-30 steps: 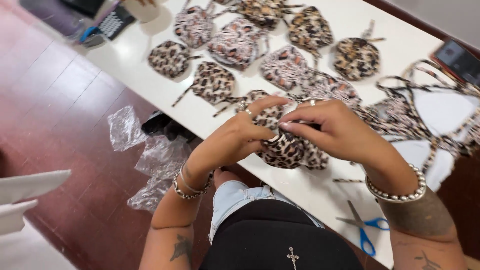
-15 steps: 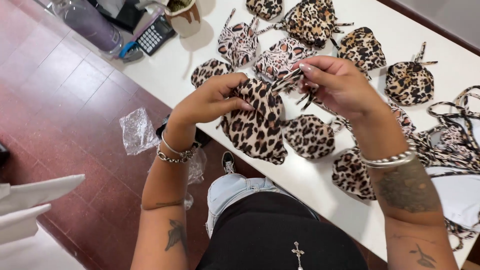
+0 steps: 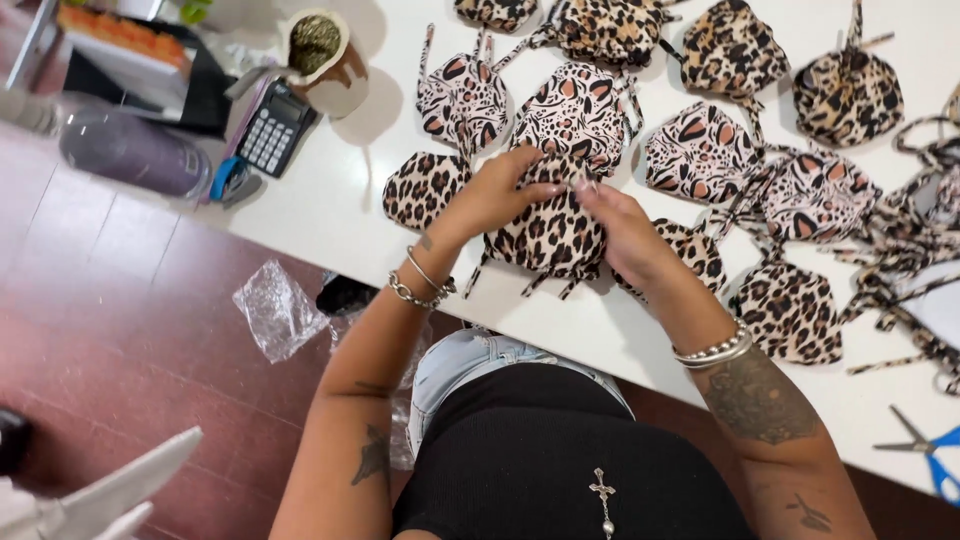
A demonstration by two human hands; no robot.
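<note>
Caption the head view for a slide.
Both hands, left hand and right hand, press a leopard-print fabric piece on a white table.

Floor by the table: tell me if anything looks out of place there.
Crumpled clear plastic wrappers lie loose on the red tile floor beside the white table. Both the left hand and right hand are busy on a leopard-print fabric piece.

White table [image 3: 330, 215]: leopard-print fabric pieces [image 3: 790, 310], calculator [image 3: 275, 128], scissors [image 3: 925, 450].

Matt leopard-print cloth piece [image 3: 550, 235] lies on smooth white table [image 3: 330, 200].
</note>
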